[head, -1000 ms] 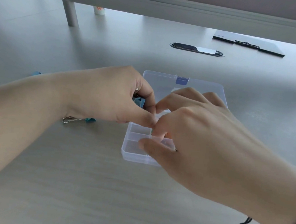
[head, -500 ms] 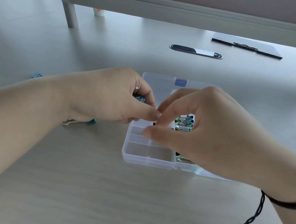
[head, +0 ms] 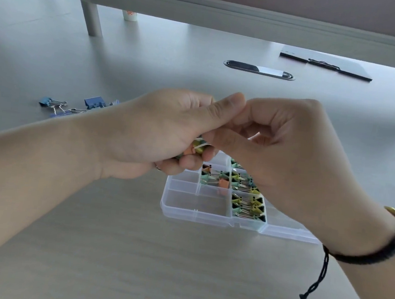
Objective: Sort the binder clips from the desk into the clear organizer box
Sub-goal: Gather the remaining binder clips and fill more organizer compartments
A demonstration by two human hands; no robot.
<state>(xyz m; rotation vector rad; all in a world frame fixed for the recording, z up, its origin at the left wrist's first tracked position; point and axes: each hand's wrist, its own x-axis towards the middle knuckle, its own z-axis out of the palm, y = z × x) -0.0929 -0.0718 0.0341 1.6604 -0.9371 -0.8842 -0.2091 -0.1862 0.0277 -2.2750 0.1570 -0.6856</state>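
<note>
My left hand [head: 159, 135] is raised above the clear organizer box [head: 185, 205] and curled around several small binder clips [head: 195, 146], yellow and orange ones showing between its fingers. My right hand [head: 286, 156] meets it from the right, its thumb and fingers pinching at the clips in the left palm; whether it grips one by itself is hidden. Below the hands the box lies open, with several coloured clips [head: 246, 204] in its right and middle compartments and bare compartments at its left. Larger blue binder clips [head: 74, 107] lie on the desk at left, partly behind my left forearm.
A flat oval cable port [head: 258, 69] is set into the desk behind the hands. A black clipboard [head: 327, 64] lies at the back right. A metal leg [head: 91, 16] of a raised shelf and a small white cup [head: 129, 15] stand at the back left.
Both hands have lifted off the box and come together above it, uncovering its filled compartments. The left hand now shows small yellow and orange clips instead of a blue one.
</note>
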